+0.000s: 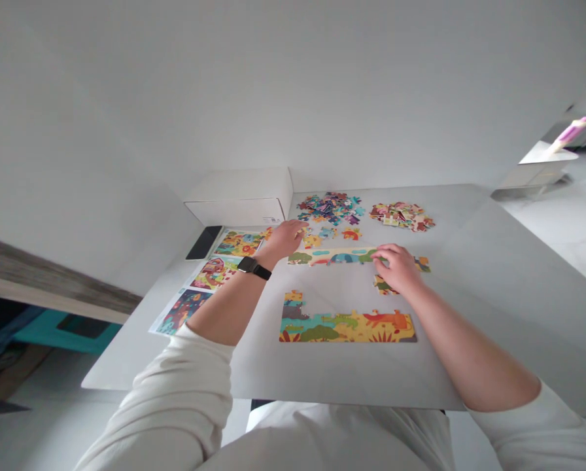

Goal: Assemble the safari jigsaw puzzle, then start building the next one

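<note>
The bench [499, 294] stretches widest rightward, its near edge beside the person's body. A white box [234, 210] stands back left. The lower puzzle section [349, 332] lies forward, a gap from the upper puzzle strip [337, 258]. 2 hands: left hand [288, 237], loosely extended by loose pieces [313, 241]; right hand [398, 267], curled over the strip; I cannot tell whether either pinches. The box's label [273, 220] is unreadable.

Our lower puzzle section [346, 330] is yellow, teal and orange with animal patterns; our upper strip [335, 258] is cream, green, blue; the left pile [329, 208] mixes blue and purple, the right pile [403, 216] pink and red.
</note>
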